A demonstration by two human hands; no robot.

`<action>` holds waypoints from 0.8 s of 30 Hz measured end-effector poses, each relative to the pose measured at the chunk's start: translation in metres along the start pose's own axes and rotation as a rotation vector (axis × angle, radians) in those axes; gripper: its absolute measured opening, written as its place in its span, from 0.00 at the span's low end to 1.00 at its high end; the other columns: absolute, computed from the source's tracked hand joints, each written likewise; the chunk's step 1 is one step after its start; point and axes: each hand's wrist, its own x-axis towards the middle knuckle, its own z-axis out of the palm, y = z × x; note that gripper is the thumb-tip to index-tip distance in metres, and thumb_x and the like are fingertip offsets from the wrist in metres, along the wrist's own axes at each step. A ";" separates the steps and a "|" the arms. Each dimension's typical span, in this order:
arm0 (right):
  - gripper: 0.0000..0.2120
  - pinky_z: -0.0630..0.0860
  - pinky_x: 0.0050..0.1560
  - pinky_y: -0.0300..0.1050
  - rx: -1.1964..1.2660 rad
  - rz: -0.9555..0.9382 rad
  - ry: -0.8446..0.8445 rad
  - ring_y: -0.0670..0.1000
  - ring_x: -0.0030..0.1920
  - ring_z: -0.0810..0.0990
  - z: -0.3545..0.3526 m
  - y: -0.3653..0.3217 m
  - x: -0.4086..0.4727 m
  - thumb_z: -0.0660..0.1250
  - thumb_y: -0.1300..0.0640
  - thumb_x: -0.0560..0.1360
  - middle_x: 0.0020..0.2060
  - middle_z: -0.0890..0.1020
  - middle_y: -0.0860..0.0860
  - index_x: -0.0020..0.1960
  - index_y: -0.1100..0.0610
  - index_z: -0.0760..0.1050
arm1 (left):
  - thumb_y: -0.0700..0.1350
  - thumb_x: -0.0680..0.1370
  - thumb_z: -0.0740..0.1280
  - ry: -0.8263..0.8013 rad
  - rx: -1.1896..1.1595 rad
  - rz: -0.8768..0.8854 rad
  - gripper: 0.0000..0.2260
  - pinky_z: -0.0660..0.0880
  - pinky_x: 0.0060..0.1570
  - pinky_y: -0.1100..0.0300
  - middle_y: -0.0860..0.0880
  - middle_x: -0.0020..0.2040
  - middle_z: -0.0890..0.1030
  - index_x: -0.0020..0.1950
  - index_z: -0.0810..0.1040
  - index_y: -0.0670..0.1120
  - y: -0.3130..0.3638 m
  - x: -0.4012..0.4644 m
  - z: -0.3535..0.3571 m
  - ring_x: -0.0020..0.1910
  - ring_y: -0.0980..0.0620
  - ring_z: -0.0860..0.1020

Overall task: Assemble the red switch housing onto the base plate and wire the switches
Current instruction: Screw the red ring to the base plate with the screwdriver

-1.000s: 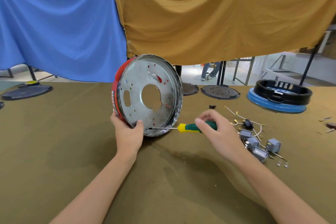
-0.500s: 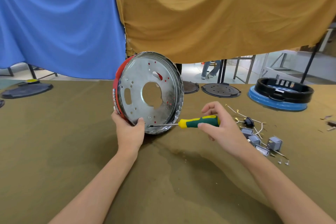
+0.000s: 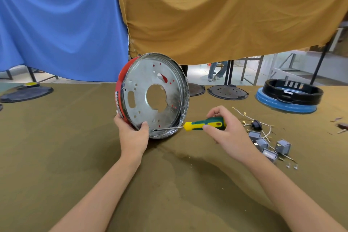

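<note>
The step in hand looks like fastening the base plate (image 3: 150, 98) to the red switch housing (image 3: 120, 88) with a screw; the wiring has not begun. The plate stands on edge on the tabletop (image 3: 56, 147), near the middle of the view, its silver face turned toward the camera and the red housing showing behind its rim from about 8 to 11 o'clock. The left hand (image 3: 132, 135) steadies the pair at about 7 o'clock on the rim, its grip curled round the edge with the thumb pressed on the plate's face. The right hand (image 3: 224, 133) holds the screwdriver (image 3: 205, 123) by its green and yellow handle, grip pinched round it between fingers and thumb. The shaft lies nearly level and its tip meets the plate at about 6 o'clock, just beside the left thumb; whether a screw sits under the tip is too small to tell.

Next, I judge, the handle must be turned with steady inward pressure while the left hand keeps the plate from rolling. The grey switches (image 3: 263, 144) and loose wires (image 3: 250, 118) wait at 3 o'clock, untouched
</note>
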 end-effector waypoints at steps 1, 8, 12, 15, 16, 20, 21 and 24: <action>0.07 0.73 0.36 0.46 -0.048 -0.020 0.044 0.48 0.34 0.73 0.001 0.001 0.000 0.71 0.57 0.75 0.38 0.78 0.48 0.48 0.50 0.74 | 0.36 0.75 0.69 -0.002 -0.001 0.000 0.28 0.73 0.66 0.50 0.51 0.61 0.77 0.70 0.60 0.50 0.000 0.000 0.000 0.60 0.51 0.77; 0.18 0.75 0.38 0.50 -0.273 0.085 0.073 0.54 0.36 0.79 0.008 0.001 -0.004 0.63 0.42 0.78 0.34 0.80 0.56 0.41 0.57 0.74 | 0.36 0.75 0.69 -0.015 0.017 0.039 0.26 0.73 0.62 0.55 0.61 0.55 0.77 0.64 0.60 0.55 -0.001 0.000 0.000 0.54 0.60 0.78; 0.08 0.73 0.39 0.50 0.019 0.075 -0.062 0.50 0.36 0.73 0.000 -0.002 -0.001 0.68 0.59 0.76 0.44 0.76 0.52 0.51 0.50 0.71 | 0.34 0.74 0.69 0.007 -0.033 0.008 0.27 0.74 0.61 0.57 0.58 0.56 0.76 0.66 0.61 0.52 -0.002 0.002 0.000 0.54 0.60 0.78; 0.06 0.77 0.40 0.54 -0.045 0.015 0.019 0.50 0.34 0.74 0.001 -0.002 -0.002 0.69 0.58 0.76 0.39 0.77 0.49 0.49 0.50 0.73 | 0.34 0.74 0.69 0.015 -0.043 0.009 0.26 0.74 0.59 0.59 0.60 0.54 0.75 0.63 0.61 0.54 -0.003 0.004 0.000 0.53 0.63 0.77; 0.04 0.77 0.38 0.51 -0.093 -0.002 0.062 0.48 0.32 0.74 0.002 -0.002 -0.002 0.69 0.54 0.77 0.36 0.77 0.48 0.48 0.50 0.74 | 0.34 0.74 0.69 0.013 -0.043 0.013 0.26 0.74 0.59 0.59 0.60 0.54 0.75 0.63 0.61 0.54 -0.003 0.004 0.000 0.54 0.61 0.77; 0.22 0.75 0.39 0.53 -0.270 0.072 0.129 0.56 0.35 0.80 0.005 0.001 -0.003 0.60 0.41 0.79 0.32 0.79 0.59 0.40 0.59 0.75 | 0.36 0.75 0.69 -0.012 0.004 0.054 0.27 0.72 0.54 0.64 0.62 0.54 0.75 0.65 0.60 0.54 -0.005 0.002 0.001 0.50 0.68 0.77; 0.24 0.74 0.40 0.53 -0.286 0.087 0.115 0.58 0.36 0.80 0.006 0.001 -0.003 0.59 0.40 0.80 0.32 0.79 0.59 0.40 0.60 0.74 | 0.36 0.75 0.69 -0.014 0.015 0.063 0.27 0.71 0.52 0.66 0.63 0.53 0.75 0.64 0.60 0.55 -0.005 0.002 0.001 0.48 0.71 0.77; 0.08 0.67 0.36 0.44 -0.215 0.076 0.018 0.50 0.37 0.74 0.006 0.002 -0.002 0.65 0.48 0.79 0.39 0.77 0.51 0.47 0.52 0.73 | 0.35 0.75 0.69 -0.001 -0.011 0.030 0.26 0.72 0.55 0.62 0.61 0.54 0.75 0.64 0.60 0.54 -0.005 0.003 0.001 0.52 0.64 0.78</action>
